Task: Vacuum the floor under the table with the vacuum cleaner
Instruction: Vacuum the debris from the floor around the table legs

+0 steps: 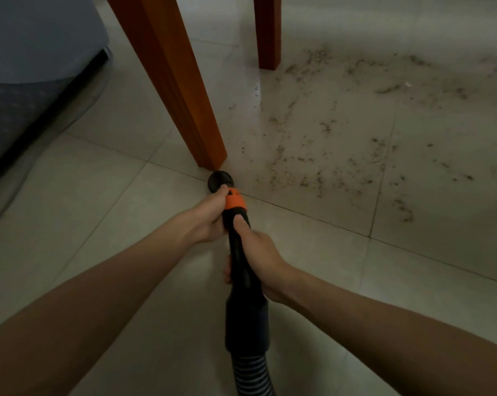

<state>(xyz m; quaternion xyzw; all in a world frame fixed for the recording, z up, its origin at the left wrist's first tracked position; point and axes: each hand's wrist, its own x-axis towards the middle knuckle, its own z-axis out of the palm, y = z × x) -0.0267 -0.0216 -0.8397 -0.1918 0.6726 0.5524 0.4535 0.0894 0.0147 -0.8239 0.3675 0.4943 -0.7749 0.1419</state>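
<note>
Grip: left hand clenched round orange collar; right hand wrapped round black vacuum wand. Nozzle on tiled floor, touching near table leg (crumbs well right). Risk: nozzle knocks the leg; a fast sweep scatters crumbs.

Black vacuum wand with orange collar, grey-striped hose; orange-brown table legs; pale beige tiles speckled with dark dirt; blue-grey sofa.
</note>
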